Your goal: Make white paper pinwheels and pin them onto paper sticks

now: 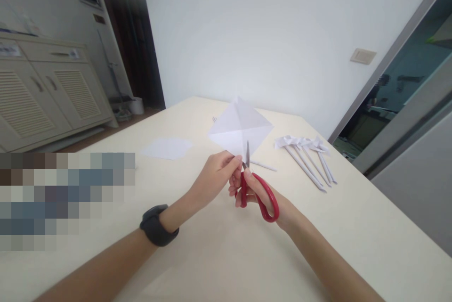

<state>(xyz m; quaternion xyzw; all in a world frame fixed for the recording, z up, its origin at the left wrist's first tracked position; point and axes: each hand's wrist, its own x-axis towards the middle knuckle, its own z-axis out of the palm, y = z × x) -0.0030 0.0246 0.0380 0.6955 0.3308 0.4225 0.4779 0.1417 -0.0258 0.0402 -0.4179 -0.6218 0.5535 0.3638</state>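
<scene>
Cream laminate covers the table [353, 245], smooth and matte. Left of the paper square [240, 127] lies a flat white sheet [167, 148], well apart. The left hand [212, 177], a black watch [157, 224] on its wrist, pinches the square's near corner between thumb and fingers, holding it up off the table, probably so the blades can reach it. That square is thin, white and creased along both diagonals. The right hand [256, 193] is closed through the red loops of the scissors [256, 189], steel blades pointing up at the pinched corner. Right of the square lie white paper pinwheels [307, 156] on rolled sticks, side by side.
</scene>
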